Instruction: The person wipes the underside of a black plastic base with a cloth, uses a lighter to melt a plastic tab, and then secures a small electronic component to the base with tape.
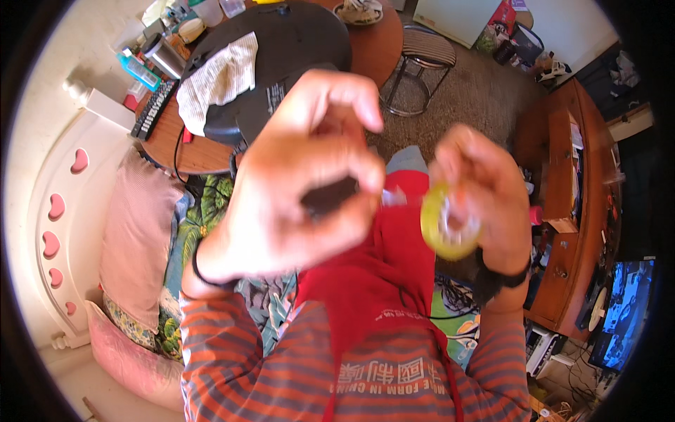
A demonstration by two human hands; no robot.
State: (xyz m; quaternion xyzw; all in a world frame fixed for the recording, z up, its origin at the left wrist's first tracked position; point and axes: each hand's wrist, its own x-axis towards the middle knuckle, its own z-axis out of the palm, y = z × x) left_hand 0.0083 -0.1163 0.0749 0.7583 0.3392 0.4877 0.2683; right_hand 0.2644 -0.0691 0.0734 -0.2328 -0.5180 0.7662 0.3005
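Note:
My right hand [489,193] is closed around a roll of yellowish clear tape [437,232], whose ring hangs below the fingers. My left hand [295,190] is raised to its left, thumb and a finger brought together in a pinch while another finger curls above. A pale, shiny bit [395,196] shows beside the left fingertips; blur hides whether it is tape and whether the pinch holds it. Something dark shows in the gap between the left fingers, too blurred to name. Both hands are apart, above the red apron [394,253] on my lap.
Beyond my left hand is a round wooden table [383,42] with a black case [302,35], a cloth [221,81], a remote control [153,112] and a steel tumbler [163,56]. A stool [429,53] stands farther off. Wooden drawers [562,267] and a lit screen [624,313] lie right.

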